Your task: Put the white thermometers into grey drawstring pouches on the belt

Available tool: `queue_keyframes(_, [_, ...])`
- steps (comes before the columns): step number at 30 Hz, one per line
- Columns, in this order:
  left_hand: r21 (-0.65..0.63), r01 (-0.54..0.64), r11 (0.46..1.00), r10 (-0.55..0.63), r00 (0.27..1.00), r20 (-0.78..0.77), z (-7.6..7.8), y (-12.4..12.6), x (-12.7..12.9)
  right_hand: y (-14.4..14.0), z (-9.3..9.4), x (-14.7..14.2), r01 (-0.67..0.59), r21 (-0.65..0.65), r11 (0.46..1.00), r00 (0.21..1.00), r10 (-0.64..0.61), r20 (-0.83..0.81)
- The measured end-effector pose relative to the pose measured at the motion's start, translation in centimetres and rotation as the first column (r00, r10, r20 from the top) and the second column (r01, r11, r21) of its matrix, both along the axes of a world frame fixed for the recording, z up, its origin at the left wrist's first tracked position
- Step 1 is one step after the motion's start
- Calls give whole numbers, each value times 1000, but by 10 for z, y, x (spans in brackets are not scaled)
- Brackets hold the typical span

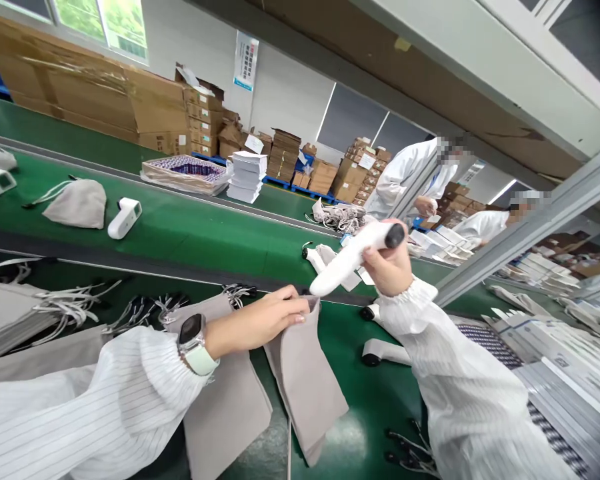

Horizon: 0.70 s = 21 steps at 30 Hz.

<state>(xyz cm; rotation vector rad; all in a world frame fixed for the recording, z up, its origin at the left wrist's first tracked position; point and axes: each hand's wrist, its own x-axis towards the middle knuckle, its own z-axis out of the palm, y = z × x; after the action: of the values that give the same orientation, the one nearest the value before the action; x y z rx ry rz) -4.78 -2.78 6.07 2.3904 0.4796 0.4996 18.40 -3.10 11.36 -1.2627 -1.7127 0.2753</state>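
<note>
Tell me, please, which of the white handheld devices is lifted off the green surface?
The white device gripped in the right hand. The others lie flat: one on the belt, others beneath that hand.

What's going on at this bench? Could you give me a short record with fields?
Place: green workbench beside a green conveyor belt
Left hand: fingers pinch the open top of a grey fabric pouch
Right hand: grips a white handheld device, its rounded end pointing down at the pouch mouth
On the belt: another white device next to a grey pouch
Bench, left: stacked grey pouches with white drawstrings
Background: two people in white coats, cardboard boxes
</note>
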Motion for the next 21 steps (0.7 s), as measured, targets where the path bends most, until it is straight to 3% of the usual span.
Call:
queue_keyframes(2, [-1,-38,999,38,998,43,5,0,0,6,-4,-13,-179,-48,983,965,166,-205])
queue_keyframes(4, [-2,-110,994,110,989,104,9,0,0,9,-12,-24,-384,-190,904,883,300,-360])
queue_keyframes(6, [7,-221,975,216,961,175,12,1,-1,9,-22,-33,-555,-406,726,813,370,-450])
queue_keyframes(8, [14,-331,943,320,920,228,14,2,-3,6,-31,-38,-633,-571,523,771,359,-526])
queue_keyframes(10, [6,-392,920,379,894,237,15,2,-4,2,-35,-39,-643,-642,417,764,303,-569])
queue_keyframes(11, [0,-407,913,396,889,232,16,2,-4,0,-36,-40,-634,-657,408,772,275,-574])
queue_keyframes(14, [9,-421,907,410,888,207,17,-1,-4,-6,-38,-39,-576,-671,466,813,242,-530])
queue_keyframes(18, [33,-418,908,409,899,157,19,-5,-4,-11,-40,-32,-523,-700,487,851,346,-395])
queue_keyframes(19, [39,-429,902,420,896,141,22,-6,-6,-10,-40,-26,-491,-701,518,867,367,-337])
queue_keyframes(21, [9,-438,899,437,898,52,29,-7,-10,-2,-37,-9,-371,-632,680,927,314,-207])
